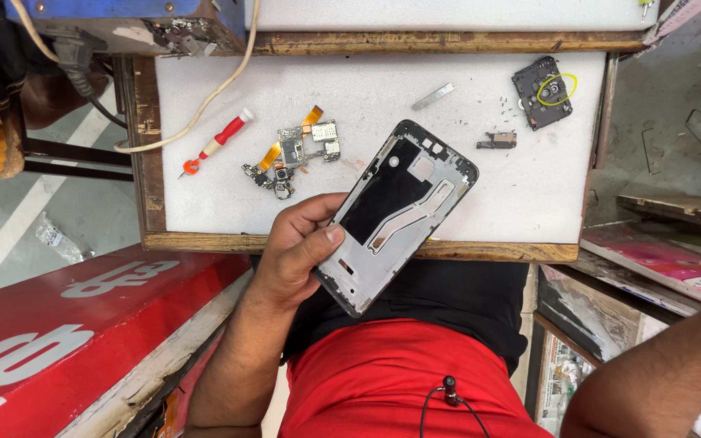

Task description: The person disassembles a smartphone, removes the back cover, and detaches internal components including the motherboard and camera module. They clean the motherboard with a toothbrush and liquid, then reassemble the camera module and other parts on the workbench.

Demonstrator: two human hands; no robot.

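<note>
- I am looking at a small phone-repair workshop.
- Just beyond my left hand (298, 251), gripping a stripped phone frame (395, 212), lie a circuit board (302, 150) and red screwdriver (219, 142).
- They rest on a wood-edged white foam mat (521, 195).

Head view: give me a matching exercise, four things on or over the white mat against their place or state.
Things:
1. phone frame
2. screwdriver
3. circuit board
4. black cover plate

Places:
A. far right corner of the white mat
B. held in the left hand
C. mat's left side, red handle
D. mat's middle, orange ribbon cables attached

Pairs: 1-B, 2-C, 3-D, 4-A
</note>
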